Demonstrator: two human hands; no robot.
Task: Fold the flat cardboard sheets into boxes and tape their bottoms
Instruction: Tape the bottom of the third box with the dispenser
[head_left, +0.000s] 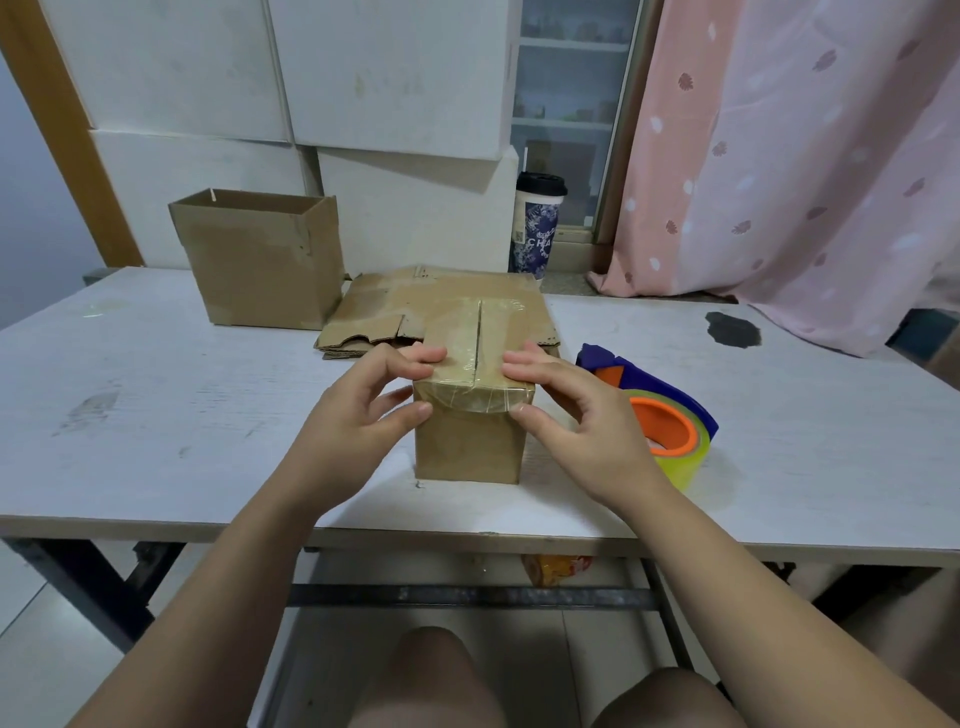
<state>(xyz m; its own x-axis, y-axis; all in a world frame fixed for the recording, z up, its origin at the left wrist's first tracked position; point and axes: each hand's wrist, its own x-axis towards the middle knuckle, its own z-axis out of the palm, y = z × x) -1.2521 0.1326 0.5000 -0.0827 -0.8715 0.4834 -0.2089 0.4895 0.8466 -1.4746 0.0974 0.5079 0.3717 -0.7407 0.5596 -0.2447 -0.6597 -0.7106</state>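
Boxes 2: taped box (467, 449), desk (156, 395) front centre; open box (265, 265), rear left | flat sheets (371, 312): 1 pile | tape dispenser (675, 415): 1 | left hand (353, 415), right hand (582, 423): both grips grasping taped box top.

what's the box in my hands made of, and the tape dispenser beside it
Box: matte brown cardboard, probably corrugated; glossy clear tape over its top seam. Tape dispenser: seemingly hard plastic, blue body, orange core; its roll looks glossy yellowish film.
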